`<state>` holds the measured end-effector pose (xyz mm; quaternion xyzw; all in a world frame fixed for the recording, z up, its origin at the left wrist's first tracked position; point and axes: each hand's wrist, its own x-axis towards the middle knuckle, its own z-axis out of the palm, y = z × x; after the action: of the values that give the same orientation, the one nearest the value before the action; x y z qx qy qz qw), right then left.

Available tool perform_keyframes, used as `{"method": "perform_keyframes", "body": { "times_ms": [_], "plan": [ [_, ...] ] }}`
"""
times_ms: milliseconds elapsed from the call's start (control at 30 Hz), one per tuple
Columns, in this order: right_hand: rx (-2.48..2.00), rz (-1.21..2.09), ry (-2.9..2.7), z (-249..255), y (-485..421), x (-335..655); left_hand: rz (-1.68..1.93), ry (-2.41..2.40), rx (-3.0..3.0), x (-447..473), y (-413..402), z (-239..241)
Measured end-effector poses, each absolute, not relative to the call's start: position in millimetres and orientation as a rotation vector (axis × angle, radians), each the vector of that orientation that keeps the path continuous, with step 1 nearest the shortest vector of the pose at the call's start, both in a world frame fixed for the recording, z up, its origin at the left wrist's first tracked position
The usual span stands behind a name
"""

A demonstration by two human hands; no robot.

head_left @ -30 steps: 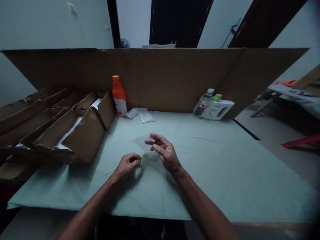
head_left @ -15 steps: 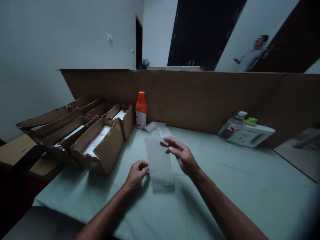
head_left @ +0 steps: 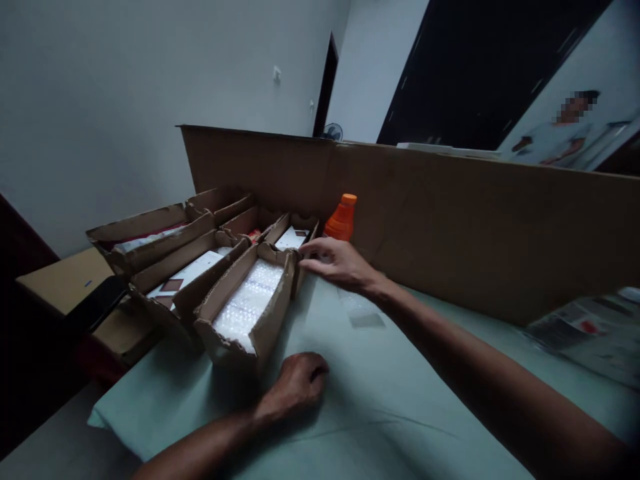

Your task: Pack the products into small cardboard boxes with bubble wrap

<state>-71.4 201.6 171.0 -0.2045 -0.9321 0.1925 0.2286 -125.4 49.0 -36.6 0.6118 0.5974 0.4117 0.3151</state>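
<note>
My right hand [head_left: 337, 263] reaches across to the corner of the small cardboard box [head_left: 294, 267] holding white printed cards [head_left: 290, 238]. Its thumb and forefinger are slightly apart, with nothing visible between them. My left hand [head_left: 300, 380] rests on the green cloth with its fingers curled in and nothing seen in them. Just beyond it stands a cardboard box [head_left: 273, 327] filled with bubble wrap pouches [head_left: 247, 300]. A clear plastic piece [head_left: 367, 319] lies flat on the cloth, partly hidden by my right forearm.
An orange bottle [head_left: 341, 220] stands behind my right hand. More cardboard bins [head_left: 145, 227] sit at the left, one with white cards [head_left: 193, 275]. A long cardboard panel [head_left: 450, 227] walls the far side. Blurred containers [head_left: 590, 330] are at the right. A person [head_left: 560, 137] is beyond.
The view has swung left. My right hand has moved left from the clear plastic sleeve to the card box. My left hand has come away from the sleeve and curled on the cloth.
</note>
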Motion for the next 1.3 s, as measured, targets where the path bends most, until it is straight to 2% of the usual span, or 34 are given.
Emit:
{"method": "perform_keyframes", "body": {
  "times_ms": [167,267,367,533,600,667,767,867,1000,1133,1300],
  "plan": [
    [-0.583,-0.121,-3.448,183,151,-175,1.132,1.614,1.588,-121,51,-48],
    [-0.549,-0.228,-3.538,170,147,-200,1.143,1.61,1.588,-120,52,-51],
    [-0.422,-0.075,-3.475,162,150,-198,1.14,1.606,1.6,-120,53,-52],
    [-0.346,0.823,-2.763,191,177,-146,1.153,1.589,1.627,-121,51,-54],
    [-0.418,0.943,-2.436,211,204,-106,1.163,1.575,1.644,-121,51,-57],
    [-0.604,0.855,-2.32,226,240,-60,1.169,1.556,1.664,-121,52,-60],
    [-0.948,0.742,-2.443,233,288,-4,1.176,1.537,1.686,-121,54,-67],
    [-1.019,0.585,-2.474,226,301,9,1.179,1.539,1.726,-120,56,-74],
    [-0.715,0.502,-2.695,208,277,-56,1.189,1.536,1.75,-119,59,-79],
    [-0.622,0.332,-3.151,195,264,-149,1.168,1.529,1.74,-118,62,-81],
    [-0.683,0.555,-3.418,195,284,-191,1.204,1.532,1.736,-113,68,-94]
  ]
}}
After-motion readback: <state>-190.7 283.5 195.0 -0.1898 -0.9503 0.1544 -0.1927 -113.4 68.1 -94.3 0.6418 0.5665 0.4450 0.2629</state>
